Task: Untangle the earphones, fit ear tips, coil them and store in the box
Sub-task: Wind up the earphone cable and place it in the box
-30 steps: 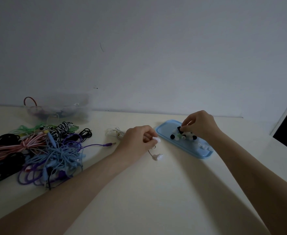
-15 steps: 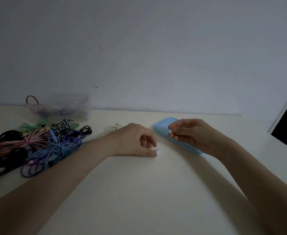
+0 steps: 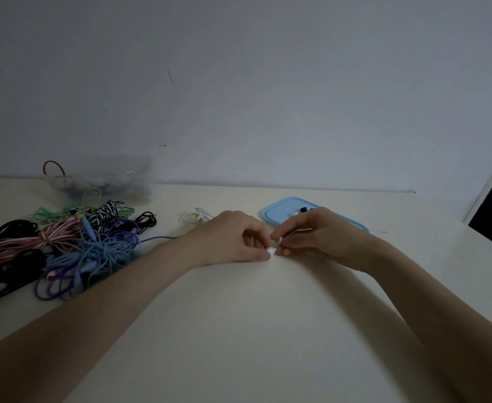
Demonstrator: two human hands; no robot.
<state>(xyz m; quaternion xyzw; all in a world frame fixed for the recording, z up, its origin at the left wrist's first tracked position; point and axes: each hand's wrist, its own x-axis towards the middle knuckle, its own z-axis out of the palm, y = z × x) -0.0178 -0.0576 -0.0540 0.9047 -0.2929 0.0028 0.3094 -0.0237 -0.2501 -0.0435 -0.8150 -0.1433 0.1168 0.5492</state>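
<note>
The white earbud (image 3: 271, 251) sits low over the table (image 3: 239, 330), pinched by the left hand (image 3: 233, 237) while the right hand (image 3: 311, 234) pinches what I judge an ear tip against it, presumably for steadiness, the blue lid (image 3: 279, 213) of spare tips just behind.

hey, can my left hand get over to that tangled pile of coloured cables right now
Probably not at once. The left hand pinches the white earbud together with the right hand. The path to the cable pile looks free once it lets go.
</note>
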